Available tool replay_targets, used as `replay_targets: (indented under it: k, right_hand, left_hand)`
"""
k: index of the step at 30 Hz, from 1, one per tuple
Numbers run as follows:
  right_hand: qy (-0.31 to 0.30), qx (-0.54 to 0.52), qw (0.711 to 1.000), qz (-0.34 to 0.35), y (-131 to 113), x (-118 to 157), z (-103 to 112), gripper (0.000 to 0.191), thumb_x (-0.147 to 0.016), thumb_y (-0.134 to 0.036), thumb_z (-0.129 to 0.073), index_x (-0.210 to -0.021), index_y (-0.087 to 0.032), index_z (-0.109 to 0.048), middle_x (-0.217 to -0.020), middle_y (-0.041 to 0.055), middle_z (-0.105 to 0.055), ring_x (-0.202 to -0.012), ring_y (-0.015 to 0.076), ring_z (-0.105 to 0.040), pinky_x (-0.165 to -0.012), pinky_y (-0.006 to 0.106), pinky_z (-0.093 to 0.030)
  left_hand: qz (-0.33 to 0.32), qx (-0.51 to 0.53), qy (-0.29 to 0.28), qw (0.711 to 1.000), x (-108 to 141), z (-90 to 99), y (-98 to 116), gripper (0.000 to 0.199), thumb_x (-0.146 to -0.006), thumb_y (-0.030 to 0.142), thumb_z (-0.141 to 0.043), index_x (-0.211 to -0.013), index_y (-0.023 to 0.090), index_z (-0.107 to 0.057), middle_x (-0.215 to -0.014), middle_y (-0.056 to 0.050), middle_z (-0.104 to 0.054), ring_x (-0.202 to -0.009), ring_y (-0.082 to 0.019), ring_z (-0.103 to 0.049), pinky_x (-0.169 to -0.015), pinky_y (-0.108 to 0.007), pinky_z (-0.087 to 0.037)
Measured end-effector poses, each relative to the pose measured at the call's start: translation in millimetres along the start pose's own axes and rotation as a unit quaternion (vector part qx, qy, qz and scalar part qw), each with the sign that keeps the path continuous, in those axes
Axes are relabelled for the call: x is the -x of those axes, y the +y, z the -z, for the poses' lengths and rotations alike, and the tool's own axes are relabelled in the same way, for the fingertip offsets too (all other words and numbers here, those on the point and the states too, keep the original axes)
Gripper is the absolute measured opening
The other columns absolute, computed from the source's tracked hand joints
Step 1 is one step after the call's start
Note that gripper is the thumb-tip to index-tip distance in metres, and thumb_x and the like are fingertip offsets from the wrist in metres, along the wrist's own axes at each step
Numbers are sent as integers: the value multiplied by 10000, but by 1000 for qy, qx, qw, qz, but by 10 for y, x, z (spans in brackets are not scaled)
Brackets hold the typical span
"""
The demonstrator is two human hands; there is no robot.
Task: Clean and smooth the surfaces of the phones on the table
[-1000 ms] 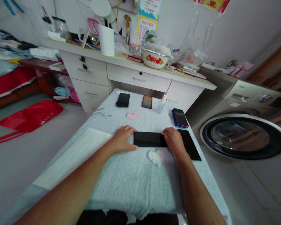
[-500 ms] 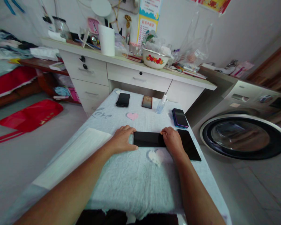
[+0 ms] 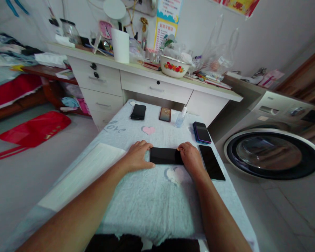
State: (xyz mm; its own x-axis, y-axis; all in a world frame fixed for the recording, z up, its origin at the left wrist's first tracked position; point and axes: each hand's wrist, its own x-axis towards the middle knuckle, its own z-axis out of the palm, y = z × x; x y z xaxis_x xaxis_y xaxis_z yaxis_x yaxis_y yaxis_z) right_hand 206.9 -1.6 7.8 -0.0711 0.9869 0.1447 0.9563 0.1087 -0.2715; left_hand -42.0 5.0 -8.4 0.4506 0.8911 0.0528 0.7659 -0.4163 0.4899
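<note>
A black-screened phone (image 3: 164, 156) lies sideways on the cloth-covered table. My left hand (image 3: 138, 156) grips its left end, thumb at the near corner and fingers at the far corner. Over the phone's right end, my right hand (image 3: 189, 155) has its fingertips pressed together on the glass by the far edge; whatever they pinch, if anything, is hidden. Just right of that hand a second dark-screened phone (image 3: 212, 162) lies flat. Beyond it sits a pair of stacked phones (image 3: 202, 132) with a purple-blue edge.
Farther back are a black phone (image 3: 138, 112), a brownish phone (image 3: 165, 114) and a clear spray bottle (image 3: 181, 117). A white folded sheet (image 3: 84, 175) covers the table's left side. A cluttered white desk (image 3: 154, 82) stands behind, a washing machine (image 3: 273, 115) to the right.
My right hand has slid slightly left along the phone's far edge. My left hand and the phone have stayed put.
</note>
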Motion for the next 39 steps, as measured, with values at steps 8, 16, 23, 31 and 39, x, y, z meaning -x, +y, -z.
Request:
replay_targets:
  k: [8,16,23,31,39]
  right_hand:
    - [-37,52,998,-5,-56,-25,-3,251,-906,-150,-434,-960,-202,-674,-1026,53,-636,-879,146,-582,-750,222,-365]
    - [-73,114,990,31,-109,-103,92,254,-909,-151,-430,-933,-208,-677,-991,60,-640,-819,152,-597,-697,246,-357]
    - [-105,138,984,36,-272,-193,93,240,-896,-158,-455,-924,-205,-688,-993,75,-643,-828,171,-608,-665,256,-364]
    - [-80,113,990,35,-433,-141,-4,233,-907,-171,-445,-938,-207,-673,-994,66,-629,-822,162,-602,-657,252,-362]
    - [-77,79,993,34,-380,-99,-27,247,-923,-182,-426,-951,-228,-668,-1019,48,-609,-819,147,-593,-675,251,-358]
  left_hand:
    - [1,7,1,1000,3,21,35,612,-598,420,-731,-1144,209,-551,-1090,-72,-573,-1070,-283,-511,-912,-381,-411]
    - [-4,9,7,1000,-10,-19,2,619,-593,424,-732,-1138,191,-557,-1094,-82,-576,-1069,-286,-513,-907,-384,-414]
    - [-3,10,14,1000,-1,-13,10,611,-587,421,-735,-1130,206,-556,-1087,-70,-577,-1060,-281,-514,-904,-384,-414]
    - [-2,10,13,1000,0,1,22,598,-579,418,-741,-1112,212,-562,-1067,-67,-579,-1046,-282,-520,-891,-380,-421]
    - [-3,11,9,1000,1,-6,9,597,-585,424,-740,-1113,216,-556,-1077,-63,-574,-1056,-280,-515,-896,-380,-417]
